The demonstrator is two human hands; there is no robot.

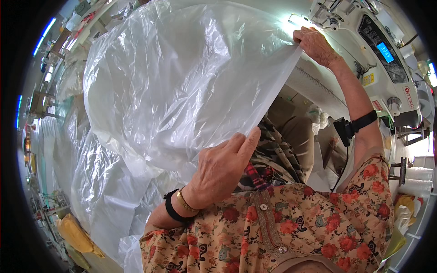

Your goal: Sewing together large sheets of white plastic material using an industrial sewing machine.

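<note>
A large sheet of see-through plastic film [182,91] spreads across the middle, wrinkled and shiny. My right hand [316,45] is closed on its upper right corner, close to the lit needle area of a white sewing machine [387,77]. Lower down, my left hand [227,159] grips the near edge of the same film, with the index finger lying along that edge. Between the two hands the edge runs taut and slanting. The left thumb is hidden, and so are the fingertips under the film.
More film [109,182] hangs down on the left in loose folds. The sewing machine's control panel with a lit blue display [385,52] is at the right. A yellow package [77,234] lies at the lower left. A wooden stool [42,102] stands farther left.
</note>
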